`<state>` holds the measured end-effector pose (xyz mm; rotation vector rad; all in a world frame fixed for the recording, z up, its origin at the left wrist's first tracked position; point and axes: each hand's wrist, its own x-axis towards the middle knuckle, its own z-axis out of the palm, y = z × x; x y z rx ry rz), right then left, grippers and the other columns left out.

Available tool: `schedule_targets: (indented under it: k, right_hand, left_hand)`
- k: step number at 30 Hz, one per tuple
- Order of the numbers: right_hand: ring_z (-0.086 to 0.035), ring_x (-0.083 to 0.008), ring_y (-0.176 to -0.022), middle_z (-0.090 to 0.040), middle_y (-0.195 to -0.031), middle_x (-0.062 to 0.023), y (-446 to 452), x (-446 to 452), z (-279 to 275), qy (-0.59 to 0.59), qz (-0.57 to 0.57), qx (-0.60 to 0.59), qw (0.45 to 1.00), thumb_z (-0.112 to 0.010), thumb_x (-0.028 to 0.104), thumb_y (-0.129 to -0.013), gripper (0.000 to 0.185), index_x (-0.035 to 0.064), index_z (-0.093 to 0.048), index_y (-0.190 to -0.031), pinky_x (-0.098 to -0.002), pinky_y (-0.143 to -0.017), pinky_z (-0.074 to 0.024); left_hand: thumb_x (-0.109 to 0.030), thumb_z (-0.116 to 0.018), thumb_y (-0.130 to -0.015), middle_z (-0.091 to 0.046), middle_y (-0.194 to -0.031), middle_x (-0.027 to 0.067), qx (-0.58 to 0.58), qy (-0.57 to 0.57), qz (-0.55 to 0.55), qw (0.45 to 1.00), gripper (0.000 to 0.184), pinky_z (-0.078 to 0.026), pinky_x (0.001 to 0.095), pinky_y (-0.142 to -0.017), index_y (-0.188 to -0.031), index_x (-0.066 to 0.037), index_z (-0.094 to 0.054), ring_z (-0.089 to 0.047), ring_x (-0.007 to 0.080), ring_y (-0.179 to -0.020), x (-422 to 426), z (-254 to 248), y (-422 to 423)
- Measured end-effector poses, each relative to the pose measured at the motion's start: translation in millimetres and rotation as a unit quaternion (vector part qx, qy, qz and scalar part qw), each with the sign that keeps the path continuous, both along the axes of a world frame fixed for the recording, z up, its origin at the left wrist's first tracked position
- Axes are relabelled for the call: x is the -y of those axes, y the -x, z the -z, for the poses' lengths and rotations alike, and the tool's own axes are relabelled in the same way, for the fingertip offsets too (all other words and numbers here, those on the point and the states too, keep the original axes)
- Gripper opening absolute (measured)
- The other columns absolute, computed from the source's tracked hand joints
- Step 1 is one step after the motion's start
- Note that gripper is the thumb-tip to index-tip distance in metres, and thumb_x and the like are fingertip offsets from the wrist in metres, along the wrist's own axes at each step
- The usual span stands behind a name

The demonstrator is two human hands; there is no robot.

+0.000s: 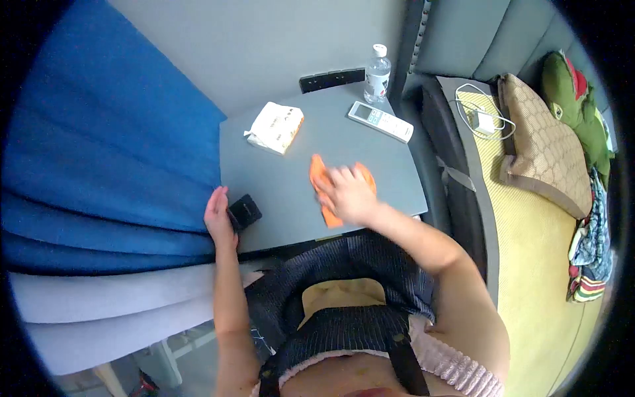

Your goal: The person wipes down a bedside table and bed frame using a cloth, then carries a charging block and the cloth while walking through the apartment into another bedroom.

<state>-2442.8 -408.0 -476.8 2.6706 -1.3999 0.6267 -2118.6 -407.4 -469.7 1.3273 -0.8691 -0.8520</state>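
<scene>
An orange cloth lies on the grey tabletop. My right hand rests over the cloth, fingers spread and slightly blurred, pressing it flat. At the table's left edge, my left hand is beside a small black object, its fingers extended and pointing up along the edge; the thumb side is partly hidden. Farther back on the table stands a white and orange tissue pack.
A water bottle and a white remote are at the back right. Blue curtains hang along the left. On the right is a bed with a brown cushion, a charger and a green plush toy.
</scene>
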Motion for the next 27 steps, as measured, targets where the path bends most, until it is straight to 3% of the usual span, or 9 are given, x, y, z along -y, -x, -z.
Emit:
schedule_targets:
  k: [2,9,12,16,18,20,23,25,27]
  right_hand:
    - [-0.05,-0.0265,-0.101,-0.053,-0.105,-0.0127,12.0,-15.3,1.3,-0.005,0.003,-0.011,1.0,-0.051,0.038,-0.091,0.034,0.0142,-0.06,-0.113,-0.0445,-0.087,-0.0371]
    - [-0.056,-0.0256,-0.085,-0.056,-0.084,-0.0089,-15.7,72.2,-1.0,0.019,0.095,-0.017,0.995,-0.053,0.036,-0.09,0.031,0.0139,-0.062,-0.109,-0.0398,-0.076,-0.0389]
    - [-0.057,-0.0261,-0.084,-0.058,-0.085,-0.0093,8.5,5.9,-3.2,0.023,0.068,-0.03,0.997,-0.053,0.035,-0.09,0.031,0.0138,-0.063,-0.111,-0.0385,-0.077,-0.0392]
    - [-0.058,-0.0258,-0.086,-0.06,-0.088,-0.0096,-6.2,45.8,-9.0,0.013,0.09,-0.07,0.993,-0.054,0.034,-0.09,0.032,0.0142,-0.064,-0.112,-0.0384,-0.077,-0.0396]
    - [-0.058,-0.0243,-0.087,-0.061,-0.09,-0.0096,-16.9,82.5,-6.6,0.017,0.113,-0.023,0.993,-0.056,0.035,-0.089,0.033,0.0138,-0.065,-0.113,-0.0389,-0.078,-0.0395]
    - [-0.058,-0.0238,-0.087,-0.06,-0.089,-0.0095,-12.2,58.7,1.5,0.043,0.123,-0.013,0.991,-0.057,0.035,-0.089,0.034,0.0132,-0.065,-0.113,-0.0398,-0.078,-0.0395]
    - [-0.058,-0.0248,-0.086,-0.06,-0.091,-0.0098,8.3,15.0,-7.1,-0.035,0.094,-0.052,0.994,-0.058,0.035,-0.087,0.036,0.0144,-0.064,-0.116,-0.0402,-0.077,-0.0399]
    - [-0.058,-0.0245,-0.087,-0.06,-0.092,-0.0102,3.4,45.4,-3.7,-0.01,0.1,-0.048,0.994,-0.059,0.036,-0.086,0.038,0.0153,-0.064,-0.117,-0.0398,-0.077,-0.0398]
    - [-0.057,-0.0242,-0.087,-0.06,-0.093,-0.0105,-5.6,73.0,1.9,0.015,0.104,-0.043,0.994,-0.06,0.037,-0.085,0.04,0.0162,-0.063,-0.119,-0.0394,-0.077,-0.0396]
  left_hand:
    - [-0.012,-0.055,-0.093,-0.06,-0.123,0.0142,-0.01,0.003,-0.001,1.0,0.036,-0.036,0.0312,-0.102,-0.125,0.007,-0.052,-0.054,0.0205,-0.113,-0.5,14.5,-4.5]
    - [-0.013,-0.056,-0.093,-0.059,-0.123,0.0139,-0.064,0.016,-0.014,0.998,0.036,-0.038,0.031,-0.101,-0.124,0.006,-0.052,-0.053,0.0193,-0.113,-11.3,17.3,-4.0]
    - [-0.013,-0.055,-0.094,-0.06,-0.123,0.0139,-0.05,0.032,-0.012,0.998,0.036,-0.038,0.0304,-0.1,-0.124,0.005,-0.052,-0.054,0.018,-0.111,-9.1,29.9,-14.3]
    - [-0.013,-0.053,-0.095,-0.06,-0.123,0.0146,-0.042,0.028,-0.009,0.999,0.036,-0.04,0.0292,-0.098,-0.126,0.005,-0.051,-0.055,0.0167,-0.109,-10.8,20.0,-8.5]
    - [-0.013,-0.054,-0.094,-0.06,-0.123,0.0143,-0.06,0.04,-0.008,0.997,0.036,-0.042,0.0282,-0.094,-0.126,0.004,-0.051,-0.056,0.0163,-0.107,-11.1,24.8,-8.4]
    - [-0.013,-0.054,-0.094,-0.06,-0.123,0.014,-0.073,0.052,-0.004,0.996,0.036,-0.044,0.0273,-0.091,-0.126,0.004,-0.052,-0.056,0.0159,-0.104,-10.7,25.7,-10.5]
    - [-0.013,-0.056,-0.093,-0.06,-0.123,0.0126,-0.058,0.031,-0.023,0.998,0.036,-0.047,0.0245,-0.081,-0.125,0.002,-0.053,-0.057,0.0117,-0.093,-5.2,27.6,-12.9]
    - [-0.015,-0.056,-0.093,-0.061,-0.123,0.011,-0.088,0.049,-0.005,0.995,0.034,-0.046,0.023,-0.076,-0.124,0.001,-0.054,-0.055,0.0072,-0.084,-5.2,36.7,-18.0]
    - [-0.015,-0.056,-0.093,-0.061,-0.123,0.0105,-0.093,0.047,0.001,0.995,0.034,-0.046,0.0237,-0.078,-0.123,0.001,-0.055,-0.056,0.009,-0.09,-7.8,33.4,-15.6]
